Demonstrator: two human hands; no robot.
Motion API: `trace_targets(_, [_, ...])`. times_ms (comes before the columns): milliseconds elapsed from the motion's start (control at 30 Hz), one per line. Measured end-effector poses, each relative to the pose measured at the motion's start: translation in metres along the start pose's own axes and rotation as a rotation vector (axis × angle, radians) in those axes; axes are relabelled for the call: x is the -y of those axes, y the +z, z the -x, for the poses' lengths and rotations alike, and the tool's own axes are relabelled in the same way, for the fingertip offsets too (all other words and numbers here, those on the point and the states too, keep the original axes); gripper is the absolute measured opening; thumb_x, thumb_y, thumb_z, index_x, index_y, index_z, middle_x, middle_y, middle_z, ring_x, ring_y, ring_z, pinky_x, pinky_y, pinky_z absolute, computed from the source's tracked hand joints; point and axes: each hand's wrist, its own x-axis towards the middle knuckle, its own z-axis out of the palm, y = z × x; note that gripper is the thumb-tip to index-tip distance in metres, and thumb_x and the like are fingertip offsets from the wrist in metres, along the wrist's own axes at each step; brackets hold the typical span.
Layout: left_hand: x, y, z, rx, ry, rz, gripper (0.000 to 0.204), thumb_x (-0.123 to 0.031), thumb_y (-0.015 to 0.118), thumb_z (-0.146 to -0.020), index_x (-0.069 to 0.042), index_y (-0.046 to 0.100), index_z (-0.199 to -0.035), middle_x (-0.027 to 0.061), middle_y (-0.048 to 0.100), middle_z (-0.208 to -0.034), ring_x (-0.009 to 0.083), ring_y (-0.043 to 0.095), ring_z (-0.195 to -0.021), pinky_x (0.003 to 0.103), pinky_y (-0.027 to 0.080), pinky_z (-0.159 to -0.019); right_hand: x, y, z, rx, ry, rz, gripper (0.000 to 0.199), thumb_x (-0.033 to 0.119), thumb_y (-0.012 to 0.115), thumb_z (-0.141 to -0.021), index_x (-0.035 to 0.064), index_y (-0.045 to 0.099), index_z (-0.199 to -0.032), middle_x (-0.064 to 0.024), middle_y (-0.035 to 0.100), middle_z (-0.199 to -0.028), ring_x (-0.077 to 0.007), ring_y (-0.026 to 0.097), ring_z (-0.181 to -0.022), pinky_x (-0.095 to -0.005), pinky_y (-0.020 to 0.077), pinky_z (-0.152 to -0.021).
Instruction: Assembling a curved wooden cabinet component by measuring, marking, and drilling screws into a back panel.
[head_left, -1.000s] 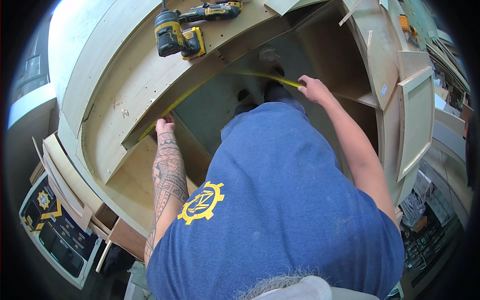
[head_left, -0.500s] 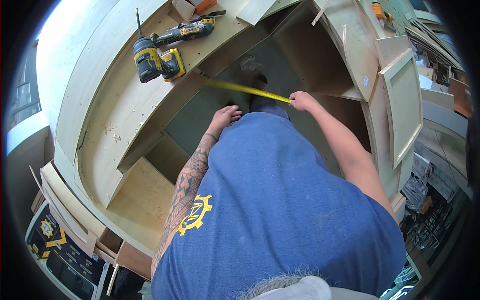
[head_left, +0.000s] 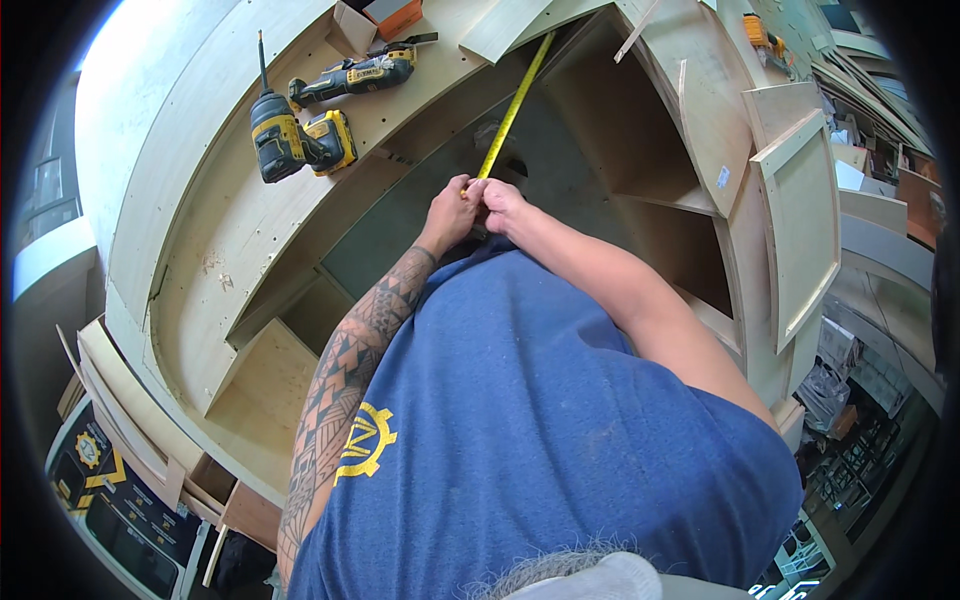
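A yellow tape measure blade (head_left: 516,105) runs away from me across the curved plywood frame (head_left: 330,215), its far end up at the frame's far inner corner. My right hand (head_left: 502,207) is closed on the near end of the tape. Right beside it, touching it, my left hand (head_left: 450,216) is closed with its fingertips pinching at the same spot. The fingers hide the tape's near end, and its case cannot be made out. Both hands are over the frame's open middle, just in front of my blue shirt.
On the ledge at left lie a yellow and black drill driver (head_left: 277,140), a battery (head_left: 332,142) and an oscillating multi-tool (head_left: 355,77). Open plywood compartments (head_left: 665,240) line the right side. A framed panel (head_left: 797,225) leans at far right. A loose board (head_left: 505,28) lies across the far edge.
The tape swung from stretching left across the opening to stretching away from me. My right hand came left to meet my left hand, which closed at the tape. The view shifted slightly.
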Motion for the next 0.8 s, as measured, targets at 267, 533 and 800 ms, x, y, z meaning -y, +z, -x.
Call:
trace_targets(267, [0.115,-0.106,0.085,-0.166,-0.123,-0.281,0.027,-0.021,0.057,-0.088,-0.009,0.073,-0.107,0.0179,0.072,-0.101,0.0328,0.071,-0.096,0.039,0.055,-0.086,0.085,0.039,-0.035,-0.38,-0.074,0.182,0.014,0.027,0.056,-0.103,0.0224,0.069,-0.105,0.0007,0.058,-0.095,-0.0153,0.052,-0.086,-0.0521,0.0413,-0.099])
trace_targets(533, [0.19,-0.204,0.163,-0.484,-0.136,-0.468,0.022,-0.028,0.066,-0.096,-0.006,0.07,-0.094,0.0143,0.068,-0.087,0.0301,0.067,-0.081,0.041,0.053,-0.074,0.109,0.087,-0.077,-0.265,-0.025,0.347,0.009,0.023,0.063,-0.099,0.0199,0.071,-0.103,0.0006,0.064,-0.09,-0.0169,0.061,-0.073,-0.0558,0.0429,-0.098])
trace_targets(800, [0.193,-0.199,0.121,-0.584,-0.248,-0.697,0.019,-0.03,0.062,-0.097,-0.013,0.069,-0.096,0.0113,0.068,-0.093,0.0324,0.066,-0.093,0.046,0.052,-0.081,0.133,0.088,-0.124,-0.325,-0.128,0.388,0.005,0.024,0.067,-0.096,0.0188,0.066,-0.098,0.0003,0.065,-0.081,-0.0166,0.061,-0.071,-0.0543,0.0446,-0.081])
